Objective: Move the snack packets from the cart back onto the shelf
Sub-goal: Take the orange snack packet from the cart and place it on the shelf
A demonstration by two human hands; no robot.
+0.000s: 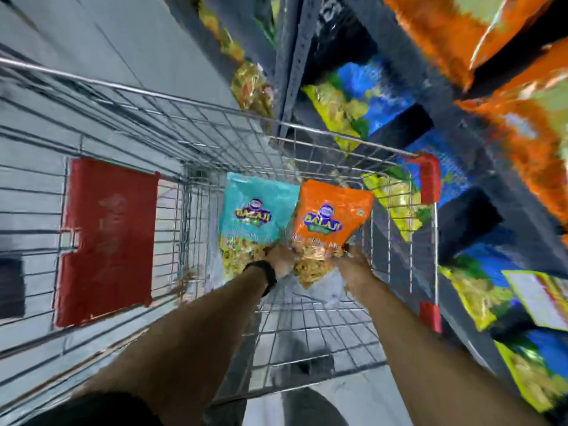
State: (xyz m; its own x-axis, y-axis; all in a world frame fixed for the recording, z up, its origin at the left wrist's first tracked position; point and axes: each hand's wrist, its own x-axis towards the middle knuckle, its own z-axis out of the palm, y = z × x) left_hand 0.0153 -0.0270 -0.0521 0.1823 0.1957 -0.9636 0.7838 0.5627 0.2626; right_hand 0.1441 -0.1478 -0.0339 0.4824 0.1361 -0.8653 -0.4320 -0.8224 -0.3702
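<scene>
Two snack packets are inside the wire cart (190, 99): a teal packet (256, 210) on the left and an orange packet (330, 216) on the right. My left hand (281, 258) grips the teal packet at its lower edge. At the orange packet's lower right corner, my right hand (353, 262) has closed on it. Both packets are held side by side above the cart's floor. The shelf (408, 124) rises on the right, stocked with packets. The view is blurred.
A red plastic flap (107, 238) lies on the cart's folding seat at the left. Red corner guards (428, 179) mark the cart's right rim, close to the shelf. Orange packets (522, 118) and yellow-blue packets (347, 99) fill the shelf rows.
</scene>
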